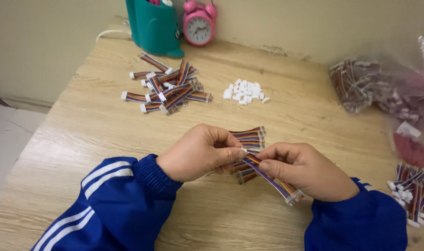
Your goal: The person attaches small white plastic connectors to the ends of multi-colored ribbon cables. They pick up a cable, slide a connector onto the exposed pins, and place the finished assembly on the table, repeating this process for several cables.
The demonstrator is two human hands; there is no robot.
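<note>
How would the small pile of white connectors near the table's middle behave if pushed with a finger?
The white connectors look tiny and loose, so they would probably scatter rather than slide as one. They seem very light for the table. Their blocky shapes suggest they would skid or tumble, not roll far.

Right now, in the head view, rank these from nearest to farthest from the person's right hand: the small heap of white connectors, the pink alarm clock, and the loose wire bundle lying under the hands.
1. Loose wire bundle: just beyond the right hand, beside its fingers.
2. White connectors: mid-table, farther back.
3. Pink alarm clock: at the wall, back left.
</note>
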